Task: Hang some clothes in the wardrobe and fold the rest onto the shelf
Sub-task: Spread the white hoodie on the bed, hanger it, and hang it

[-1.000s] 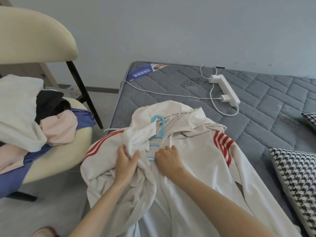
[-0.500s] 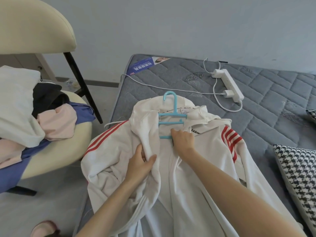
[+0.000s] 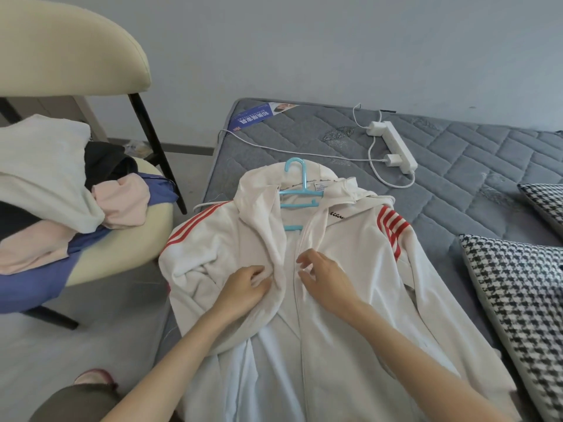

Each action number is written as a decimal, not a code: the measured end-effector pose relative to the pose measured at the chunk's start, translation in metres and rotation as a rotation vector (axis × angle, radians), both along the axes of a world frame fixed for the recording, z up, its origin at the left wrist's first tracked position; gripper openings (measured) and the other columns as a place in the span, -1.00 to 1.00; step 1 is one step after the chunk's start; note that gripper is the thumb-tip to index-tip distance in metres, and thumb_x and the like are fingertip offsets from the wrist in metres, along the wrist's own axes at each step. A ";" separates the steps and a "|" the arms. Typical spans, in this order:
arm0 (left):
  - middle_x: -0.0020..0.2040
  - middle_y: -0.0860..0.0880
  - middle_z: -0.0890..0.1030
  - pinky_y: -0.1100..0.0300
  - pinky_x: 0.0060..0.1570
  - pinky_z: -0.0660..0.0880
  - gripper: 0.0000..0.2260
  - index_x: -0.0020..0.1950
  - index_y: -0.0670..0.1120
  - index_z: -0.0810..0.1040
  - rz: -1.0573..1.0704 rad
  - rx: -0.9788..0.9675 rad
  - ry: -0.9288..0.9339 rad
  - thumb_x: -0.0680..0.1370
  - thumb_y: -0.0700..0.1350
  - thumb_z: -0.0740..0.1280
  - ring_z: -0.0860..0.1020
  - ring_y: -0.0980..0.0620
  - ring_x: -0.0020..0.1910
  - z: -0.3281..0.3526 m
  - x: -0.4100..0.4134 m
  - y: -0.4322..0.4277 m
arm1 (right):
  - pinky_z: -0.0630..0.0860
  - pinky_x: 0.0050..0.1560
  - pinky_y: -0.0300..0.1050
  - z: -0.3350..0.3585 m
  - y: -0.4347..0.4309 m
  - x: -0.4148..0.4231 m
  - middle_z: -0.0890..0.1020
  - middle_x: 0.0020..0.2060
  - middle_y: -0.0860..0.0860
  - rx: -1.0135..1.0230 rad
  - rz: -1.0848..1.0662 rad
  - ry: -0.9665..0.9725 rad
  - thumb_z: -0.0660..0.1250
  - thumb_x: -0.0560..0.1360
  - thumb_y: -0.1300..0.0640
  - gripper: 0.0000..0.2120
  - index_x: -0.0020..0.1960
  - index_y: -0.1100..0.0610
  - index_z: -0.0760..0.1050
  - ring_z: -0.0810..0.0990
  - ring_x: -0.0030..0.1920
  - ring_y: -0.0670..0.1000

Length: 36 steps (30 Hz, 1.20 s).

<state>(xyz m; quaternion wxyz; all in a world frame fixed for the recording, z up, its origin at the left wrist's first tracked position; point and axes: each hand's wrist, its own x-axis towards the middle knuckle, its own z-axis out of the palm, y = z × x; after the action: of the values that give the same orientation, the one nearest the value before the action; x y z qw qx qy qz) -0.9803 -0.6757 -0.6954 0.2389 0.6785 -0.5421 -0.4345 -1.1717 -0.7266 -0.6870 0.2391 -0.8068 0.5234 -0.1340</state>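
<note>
So the light-blue plastic hanger point(image 3: 300, 193) is already inside the white red-striped zip jacket point(image 3: 350, 269) on the grey quilted mattress point(image 3: 457, 166), left hand point(image 3: 246, 287) gripping its flap, right hand point(image 3: 326, 275) relaxed above the zip, clothes pile point(image 3: 61, 184) at left not yet sorted.

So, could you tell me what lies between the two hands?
Head view: only the white red-striped jacket, along its zip, lies between left hand and right hand.

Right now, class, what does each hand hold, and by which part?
Left hand grips the white jacket by its bunched front flap; right hand holds nothing.
</note>
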 end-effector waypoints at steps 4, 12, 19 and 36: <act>0.09 0.03 0.58 0.10 0.19 0.44 -0.50 0.17 0.00 0.60 -0.003 -0.097 -0.214 0.37 0.24 0.23 0.52 0.02 0.11 -0.004 0.022 0.039 | 0.52 -0.07 -0.03 0.002 0.050 -0.003 0.55 -0.02 -0.10 0.047 0.019 -0.002 0.20 0.57 0.08 -0.85 0.11 0.01 0.48 0.52 -0.14 -0.08; 0.11 0.16 0.50 0.04 0.12 0.45 -0.39 0.19 0.16 0.50 -0.007 -0.090 -0.378 0.26 0.45 0.30 0.46 0.11 0.10 0.002 0.057 0.111 | 0.48 -0.07 -0.05 -0.016 0.127 -0.009 0.51 -0.01 0.01 0.152 -0.036 0.161 0.21 0.56 0.07 -0.84 0.11 0.09 0.43 0.54 -0.03 0.06; -0.03 -0.03 0.46 0.18 -0.19 0.38 -0.80 -0.03 0.09 0.40 0.051 -0.067 -0.302 0.47 0.07 0.39 0.50 0.04 -0.09 -0.013 0.076 0.147 | 0.43 0.03 -0.02 -0.032 0.162 -0.005 0.42 0.08 0.05 0.091 -0.197 0.405 0.25 0.45 0.04 -0.66 0.15 0.15 0.27 0.44 0.11 0.12; -0.19 0.10 0.53 0.37 -0.28 0.33 -0.92 -0.03 -0.06 0.53 0.205 -0.580 -0.151 0.59 -0.12 0.24 0.45 0.13 -0.23 0.115 0.035 0.108 | 0.36 -0.24 -0.17 0.023 0.123 -0.004 0.46 -0.25 -0.04 0.048 -0.405 -0.366 0.35 0.51 0.16 -0.82 0.04 0.13 0.38 0.43 -0.27 -0.06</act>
<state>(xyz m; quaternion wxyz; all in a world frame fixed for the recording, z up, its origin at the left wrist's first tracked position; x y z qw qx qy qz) -0.9449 -0.5681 -0.5804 0.4239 0.6637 -0.5882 -0.1839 -1.1757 -0.6036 -0.6637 0.3169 -0.6422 0.6253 -0.3102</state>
